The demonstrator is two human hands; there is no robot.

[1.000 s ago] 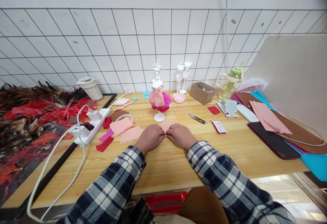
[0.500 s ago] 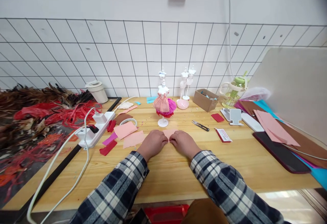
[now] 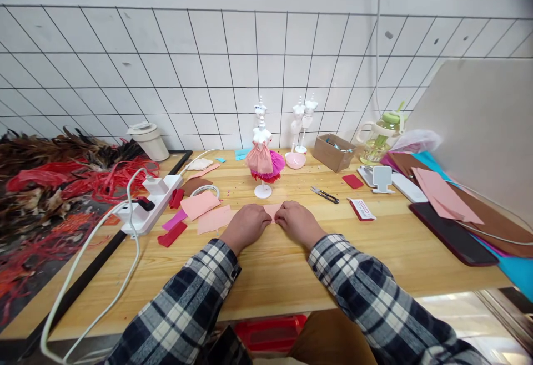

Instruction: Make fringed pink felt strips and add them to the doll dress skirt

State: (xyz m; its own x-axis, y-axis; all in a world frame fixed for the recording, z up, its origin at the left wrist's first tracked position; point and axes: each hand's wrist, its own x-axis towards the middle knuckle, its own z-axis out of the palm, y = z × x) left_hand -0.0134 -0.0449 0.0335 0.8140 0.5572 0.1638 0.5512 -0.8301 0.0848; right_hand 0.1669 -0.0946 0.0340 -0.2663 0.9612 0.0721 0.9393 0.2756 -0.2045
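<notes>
Two hands pinching: left hand (image 3: pixel 246 225) and right hand (image 3: pixel 298 223), fingertips closing on pink sheet (image 3: pixel 272 210), lying before dressed mannequin (image 3: pixel 261 157). Seemingly working its near edge; probably needing even pressure.

Wooden table (image 3: pixel 287 276) bearing snips (image 3: pixel 325 194), papers (image 3: pixel 200 205) and a cardboard box (image 3: pixel 332 154).

One pink sheet (image 3: pixel 273 210) lies at the fingers (image 3: pixel 267 218). Beyond the fingers are four small mannequins (image 3: pixel 261 135), one bowl (image 3: pixel 295 161) and one brown box (image 3: pixel 332 157). Left of them are two red scraps (image 3: pixel 172 235), one magenta scrap (image 3: pixel 174 220), one tape roll (image 3: pixel 216 190), one power strip (image 3: pixel 156 209) and one lidded cup (image 3: pixel 150 143). Right of them are one pair of snips (image 3: pixel 327 195), one red square (image 3: pixel 352 181), one red-and-white packet (image 3: pixel 362 209), one white stand (image 3: pixel 382 178), one green-lidded jug (image 3: pixel 375 146) and one dark flat slab (image 3: pixel 452 234).
</notes>
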